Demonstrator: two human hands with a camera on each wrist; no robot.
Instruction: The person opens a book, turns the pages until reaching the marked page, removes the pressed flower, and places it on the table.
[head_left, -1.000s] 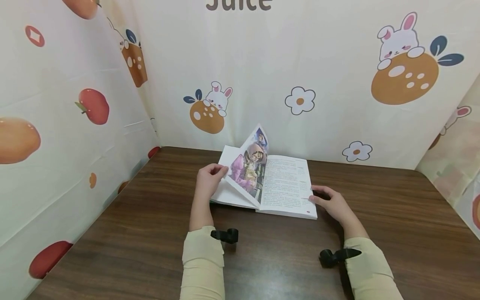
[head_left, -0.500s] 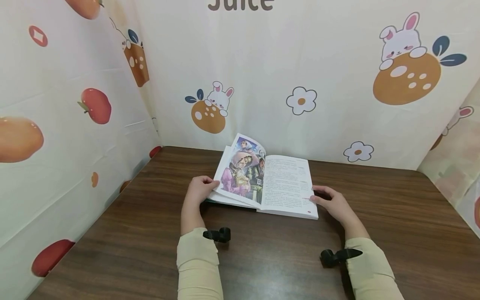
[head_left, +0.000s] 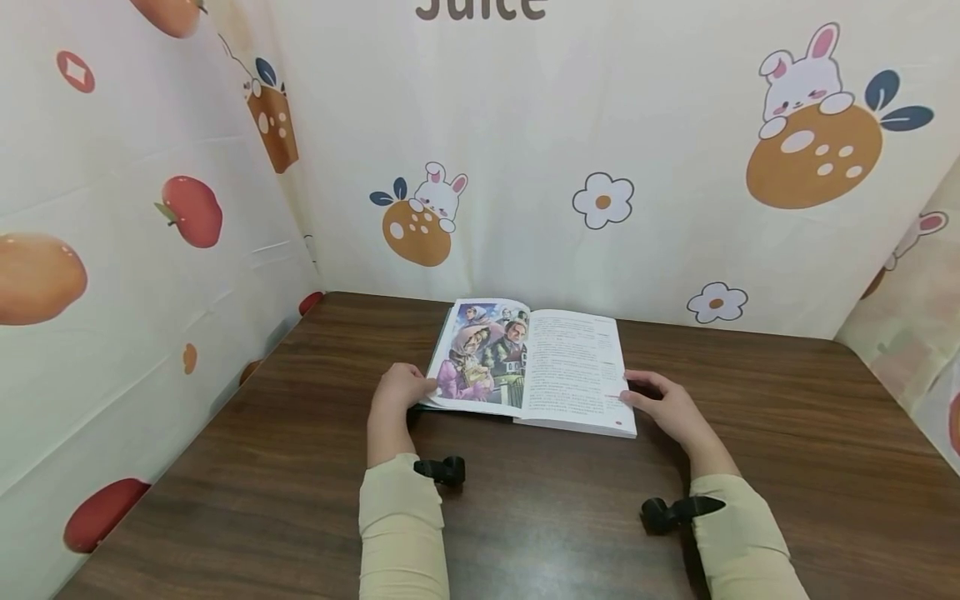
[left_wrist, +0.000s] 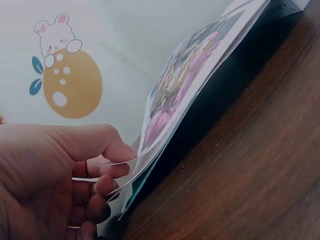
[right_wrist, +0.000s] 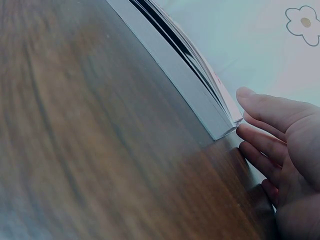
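Observation:
An open book (head_left: 573,367) lies on the table, with a colour illustration (head_left: 483,358) on its left page and printed text on the right. At the left page's outer edge is my left hand (head_left: 397,390). In the left wrist view, its thumb and curled fingers pinch the thin page edges, and a green cover edge (left_wrist: 146,186) shows beneath. My right hand (head_left: 667,408) rests at the book's right edge, fingers loosely bent and thumb by the top page. In the right wrist view, the thick page block (right_wrist: 187,92) sits beside those fingertips.
The dark wood-grain table (head_left: 555,517) spreads around the book. Behind it hangs a white curtain (head_left: 517,117) printed with rabbits, fruit and flowers. Each wrist bears a black strap-mounted camera, the left camera (head_left: 442,472) and the right camera (head_left: 663,515).
The illustrated page, raised a second ago, has come down to the left and now lies nearly flat. My left hand moved left and down with it. My right hand stayed at the right edge.

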